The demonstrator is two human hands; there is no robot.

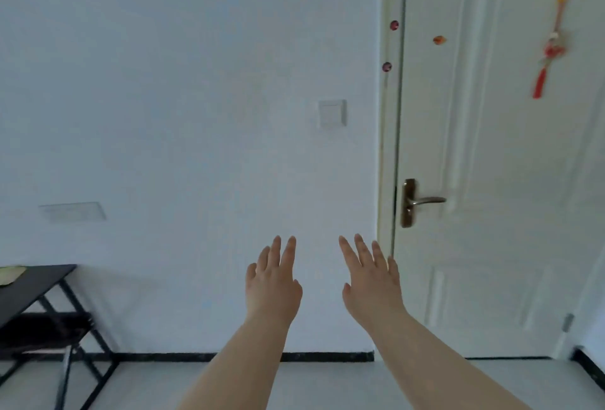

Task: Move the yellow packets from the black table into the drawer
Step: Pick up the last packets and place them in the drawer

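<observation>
1. Both hands are held out in front, palms down, fingers spread and holding nothing: the left hand and the right hand hang side by side in mid-air, apart from each other and touching no surface

2. Around them is open room: bare floor below, plain wall ahead, so the arms can swing left freely

3. The black worktop shows only as a corner at the far left, with a dark chair tucked under its frame; that corner edge and the slanted legs are what a reaching arm could clip

4. On the worktop, cut off by the picture edge, lies a pale yellow-green packet; how many more there are cannot be told

5. It looks flat and thin, so probably light and soft, likely to bend or slip; a pinch along one edge, or sliding it to the worktop rim first, seems safest

6. No drawer is in view

7. Farthest right stands a closed white door with a metal handle
</observation>
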